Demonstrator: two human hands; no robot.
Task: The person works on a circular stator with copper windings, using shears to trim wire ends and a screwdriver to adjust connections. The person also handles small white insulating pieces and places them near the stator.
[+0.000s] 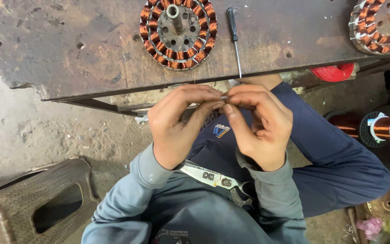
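Observation:
My left hand [177,119] and my right hand [260,124] meet in front of the low wooden bench [68,49], their fingertips pinched together on a small thin piece [225,97] that looks like wire; it is too small to make out. Both hands hover over my lap. A pair of scissors [215,179] lies across my lap under my forearms. On the bench just beyond the hands sits a round stator with copper windings [178,32], and a thin black-handled screwdriver [234,38] lies beside it.
A second copper-wound stator [380,25] sits at the bench's right end. A red wire spool [335,72] is below that end, and a copper wire spool [387,129] lies to my right. A dark plastic stool [37,203] stands at lower left on the concrete floor.

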